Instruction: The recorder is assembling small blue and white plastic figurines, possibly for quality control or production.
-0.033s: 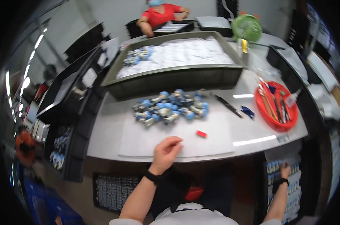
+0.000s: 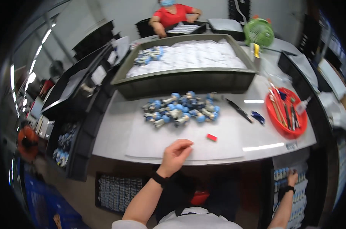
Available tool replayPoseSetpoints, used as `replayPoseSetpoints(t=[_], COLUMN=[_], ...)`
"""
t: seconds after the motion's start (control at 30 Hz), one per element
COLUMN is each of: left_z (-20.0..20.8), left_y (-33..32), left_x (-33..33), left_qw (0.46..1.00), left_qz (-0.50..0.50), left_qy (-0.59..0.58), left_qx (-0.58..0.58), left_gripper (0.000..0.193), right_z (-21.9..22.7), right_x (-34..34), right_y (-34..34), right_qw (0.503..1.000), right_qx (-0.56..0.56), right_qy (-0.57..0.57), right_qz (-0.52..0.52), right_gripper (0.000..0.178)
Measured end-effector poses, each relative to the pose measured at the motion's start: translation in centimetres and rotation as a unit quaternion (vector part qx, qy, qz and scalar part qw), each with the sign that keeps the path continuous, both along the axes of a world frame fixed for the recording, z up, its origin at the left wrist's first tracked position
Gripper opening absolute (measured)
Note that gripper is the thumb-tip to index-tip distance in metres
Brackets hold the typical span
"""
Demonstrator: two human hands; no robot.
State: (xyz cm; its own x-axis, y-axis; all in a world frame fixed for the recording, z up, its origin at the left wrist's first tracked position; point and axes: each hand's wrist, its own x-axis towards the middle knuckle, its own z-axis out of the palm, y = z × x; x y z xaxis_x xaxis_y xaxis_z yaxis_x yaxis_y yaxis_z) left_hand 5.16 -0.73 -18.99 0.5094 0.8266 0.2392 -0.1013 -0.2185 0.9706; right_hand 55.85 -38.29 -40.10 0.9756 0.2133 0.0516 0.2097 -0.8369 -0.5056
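My left hand (image 2: 175, 155) hovers at the table's near edge, palm inward, fingers loosely bent and the thumb a little apart, with nothing visible in it. A small red block (image 2: 211, 137) lies just beyond its fingertips to the right. Farther back on a white sheet (image 2: 142, 147) is a heap of small blue-and-white figurines (image 2: 180, 108). Low on the right, my right hand (image 2: 292, 178) reaches into a dark crate where similar figurines (image 2: 282, 173) stand in rows. Its fingers are closed round the top of one figurine, mostly hidden by them.
Behind the heap stands a large grey-green bin (image 2: 184, 82) with white wrapping and some figurines. At right are a red basin (image 2: 285, 131) of brushes and tools, a black pen-like tool (image 2: 238, 110) and a green fan (image 2: 259, 32). Dark crates (image 2: 75, 152) flank the left; a co-worker (image 2: 173, 15) sits opposite.
The whole view has shifted slightly, so table and bin sit farther right in the picture. Both hands keep about the same pose and place.
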Motion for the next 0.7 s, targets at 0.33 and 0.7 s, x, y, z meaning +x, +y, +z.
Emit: replayPoseSetpoints(t=[0.33,0.7], left_z=[8.7,6.6], left_y=[7.8,18.4], left_x=[-0.7,-3.1], left_qw=[0.916,0.815], left_qz=[-0.001,0.037], left_qy=[0.232,0.492], left_qx=[0.327,0.302], left_gripper=[0.022,0.028], right_z=[17.4,20.0], right_x=[-16.4,-31.2], right_y=[12.9,19.7], right_qw=[0.882,0.774], right_qx=[0.443,0.446], right_qy=[0.036,0.24], right_qz=[0.157,0.38], right_gripper=[0.025,0.02])
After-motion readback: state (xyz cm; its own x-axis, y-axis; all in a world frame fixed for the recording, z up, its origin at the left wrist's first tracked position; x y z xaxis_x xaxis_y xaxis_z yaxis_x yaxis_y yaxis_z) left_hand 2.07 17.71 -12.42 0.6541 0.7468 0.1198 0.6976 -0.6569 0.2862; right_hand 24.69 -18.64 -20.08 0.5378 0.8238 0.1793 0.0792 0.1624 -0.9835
